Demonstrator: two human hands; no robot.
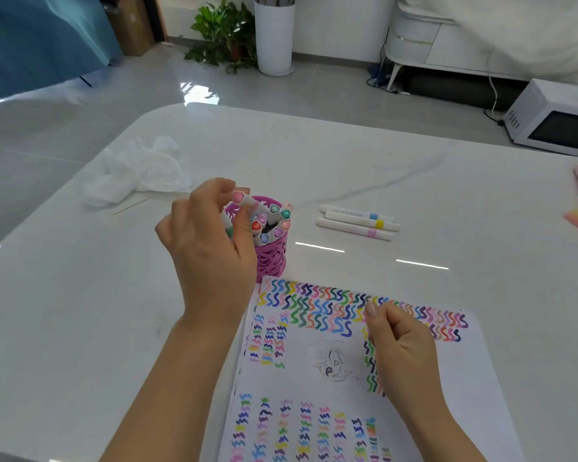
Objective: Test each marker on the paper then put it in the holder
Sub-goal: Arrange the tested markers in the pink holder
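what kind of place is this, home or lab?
Probably a home living or dining room: a white marble-look table, a potted plant on the tiled floor, and a microwave beyond the table.

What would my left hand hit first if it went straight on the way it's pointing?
Likely the standing markers in the pink holder; the left hand, gripping a pink-capped marker, is at its rim, though depth is unclear.

The surface (347, 168) is gleaming — glossy, white, stone-like, faintly veined. The holder (274, 261) is showing a pierced pink wall with a slight sheen. Right of it, three markers (357, 220) are looking like smooth white plastic; in front of it, the paper (301, 385) is looking matt.
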